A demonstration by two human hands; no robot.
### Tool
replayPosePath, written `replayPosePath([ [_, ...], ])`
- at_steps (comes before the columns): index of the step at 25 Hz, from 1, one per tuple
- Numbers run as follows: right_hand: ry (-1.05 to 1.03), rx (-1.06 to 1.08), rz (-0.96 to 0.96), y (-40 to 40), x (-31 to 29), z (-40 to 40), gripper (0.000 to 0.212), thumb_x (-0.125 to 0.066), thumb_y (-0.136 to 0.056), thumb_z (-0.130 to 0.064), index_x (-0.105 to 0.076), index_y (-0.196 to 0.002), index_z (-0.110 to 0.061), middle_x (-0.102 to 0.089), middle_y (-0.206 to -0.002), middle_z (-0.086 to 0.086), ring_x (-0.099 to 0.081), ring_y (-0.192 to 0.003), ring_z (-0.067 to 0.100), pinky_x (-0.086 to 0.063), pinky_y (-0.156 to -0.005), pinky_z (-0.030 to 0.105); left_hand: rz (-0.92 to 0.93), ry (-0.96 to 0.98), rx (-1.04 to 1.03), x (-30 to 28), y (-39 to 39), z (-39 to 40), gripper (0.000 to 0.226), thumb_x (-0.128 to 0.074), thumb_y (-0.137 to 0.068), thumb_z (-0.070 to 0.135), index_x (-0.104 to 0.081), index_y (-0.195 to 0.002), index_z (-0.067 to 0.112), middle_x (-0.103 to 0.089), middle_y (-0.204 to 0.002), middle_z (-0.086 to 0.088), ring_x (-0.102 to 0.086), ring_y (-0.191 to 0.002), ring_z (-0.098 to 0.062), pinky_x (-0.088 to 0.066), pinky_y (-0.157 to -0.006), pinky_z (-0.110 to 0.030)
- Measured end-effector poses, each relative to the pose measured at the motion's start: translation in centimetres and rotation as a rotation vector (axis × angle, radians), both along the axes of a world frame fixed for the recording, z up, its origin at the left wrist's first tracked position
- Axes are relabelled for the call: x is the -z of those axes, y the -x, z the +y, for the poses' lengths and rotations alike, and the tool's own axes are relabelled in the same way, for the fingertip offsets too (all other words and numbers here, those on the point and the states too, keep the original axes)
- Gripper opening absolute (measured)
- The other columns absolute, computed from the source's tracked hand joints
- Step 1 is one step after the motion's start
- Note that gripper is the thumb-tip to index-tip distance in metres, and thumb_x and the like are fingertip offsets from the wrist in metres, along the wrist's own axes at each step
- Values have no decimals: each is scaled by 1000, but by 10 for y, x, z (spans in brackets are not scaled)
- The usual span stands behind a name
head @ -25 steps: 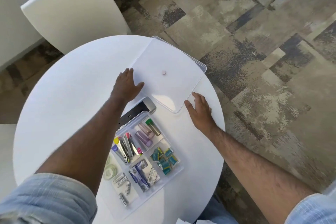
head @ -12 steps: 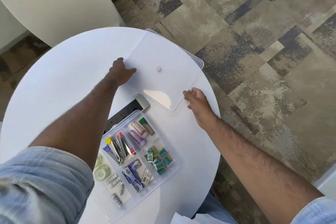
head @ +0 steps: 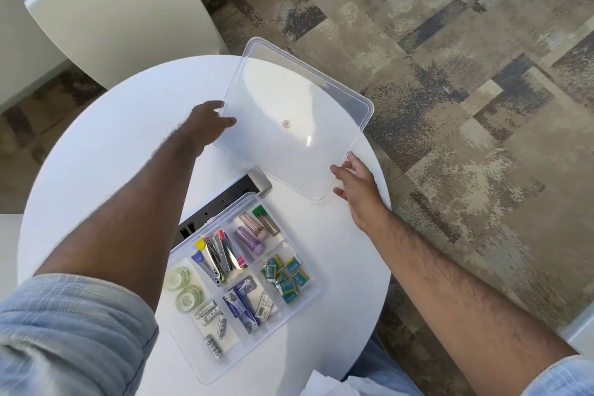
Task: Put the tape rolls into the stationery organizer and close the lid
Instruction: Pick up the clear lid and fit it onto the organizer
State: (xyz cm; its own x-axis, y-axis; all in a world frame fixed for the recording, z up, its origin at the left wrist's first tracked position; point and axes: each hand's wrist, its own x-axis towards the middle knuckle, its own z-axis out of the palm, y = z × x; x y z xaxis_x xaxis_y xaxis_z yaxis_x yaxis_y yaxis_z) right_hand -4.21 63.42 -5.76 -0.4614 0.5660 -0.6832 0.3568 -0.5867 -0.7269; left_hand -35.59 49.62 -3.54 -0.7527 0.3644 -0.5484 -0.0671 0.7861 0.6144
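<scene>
Lid: the clear plastic lid point(head: 299, 116) is up off the round white table point(head: 106, 151), tipped, past the far end of the box.
Left hand: the left hand point(head: 209, 124) pinches the lid's left edge.
Right hand: the right hand point(head: 355, 183) has open fingers touching the lid's near right corner; I cannot tell if it grips.
Tape rolls: two tape rolls point(head: 183, 288) already sit in the near left part of the stationery organizer point(head: 238, 283).
How the lid feels: it looks light, thin, bendy and a bit slippery.
Where to hold: two far-apart edges, so it stays flat.
</scene>
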Motion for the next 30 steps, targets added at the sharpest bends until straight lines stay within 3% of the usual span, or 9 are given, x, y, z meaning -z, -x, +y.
replayPosePath([
  [4, -86, 43, 29, -6, -17, -7, 57, -67, -94, -18, -50, -148, -22, -53, -105, -4, -60, -102, 13, -54, -95, 38, 97, -150, -34, -34, -13, -20, 39, -69, -91, 31, -62, -129, 25, -56, -117, -9, -54, -92, -21, -44, -75, -26],
  [7, -159, 39, 55, -9, -35, -19, 48, -60, -96, -18, -55, -143, -24, -61, -102, -3, -62, -101, 14, -50, -98, 37, 116, -236, -82, -57, -29, -47, 37, -63, -95, 38, -64, -130, 26, -60, -113, -2, -55, -92, -17, -45, -82, -31],
  [10, -196, 39, 116, -12, -58, -37, 38, -55, -98, -21, -60, -135, -29, -70, -112, -1, -64, -108, 13, -46, -96, 32, 91, -328, -150, -82, -49, -80, 41, -59, -96, 47, -64, -132, 31, -65, -123, 7, -60, -110, -11, -47, -95, -34],
  [14, -233, 28, 187, -19, -87, -55, 31, -47, -103, -23, -62, -130, -28, -73, -118, -2, -66, -111, 14, -45, -89, 29, 22, -462, -241, -115, -73, -124, 29, -56, -92, 61, -74, -109, 47, -73, -114, 24, -64, -113, 6, -44, -99, -29],
  [19, -208, 6, 287, -23, -115, -74, 27, -43, -107, -27, -65, -120, -18, -76, -117, -3, -73, -103, 19, -49, -86, 35, -37, -594, -396, -142, -95, -181, 47, -50, -98, 57, -69, -125, 24, -69, -128, 12, -61, -125, -16, -38, -117, -42],
  [22, -107, -39, 398, -25, -123, -88, 30, -41, -109, -31, -66, -120, -17, -73, -124, 4, -74, -102, 27, -58, -79, 34, -116, -728, -436, -157, -119, -218, 60, -48, -98, 61, -65, -132, 15, -68, -136, -2, -65, -123, -21, -48, -110, -39],
  [25, -38, -103, 435, -32, -123, -101, 23, -47, -107, -25, -66, -118, -18, -72, -126, 7, -74, -104, 33, -61, -77, 36, -186, -881, -435, -164, -143, -248, 39, -55, -100, 46, -76, -114, 17, -75, -121, -1, -70, -116, -20, -56, -97, -30],
  [28, -4, -122, 395, -33, -123, -114, 17, -53, -104, -14, -67, -112, -16, -74, -122, 10, -76, -99, 33, -60, -68, 31, -174, -867, -543, -156, -163, -288, 45, -64, -98, 26, -57, -140, 9, -65, -139, -6, -66, -124, -29, -46, -112, -44],
  [30, -18, -174, 350, -33, -123, -123, 16, -54, -103, -11, -66, -112, -15, -75, -120, 10, -76, -98, 33, -60, -66, 31, -162, -834, -540, -145, -180, -315, 51, -62, -99, 18, -47, -147, 11, -62, -144, -2, -66, -123, -30, -47, -111, -47],
])
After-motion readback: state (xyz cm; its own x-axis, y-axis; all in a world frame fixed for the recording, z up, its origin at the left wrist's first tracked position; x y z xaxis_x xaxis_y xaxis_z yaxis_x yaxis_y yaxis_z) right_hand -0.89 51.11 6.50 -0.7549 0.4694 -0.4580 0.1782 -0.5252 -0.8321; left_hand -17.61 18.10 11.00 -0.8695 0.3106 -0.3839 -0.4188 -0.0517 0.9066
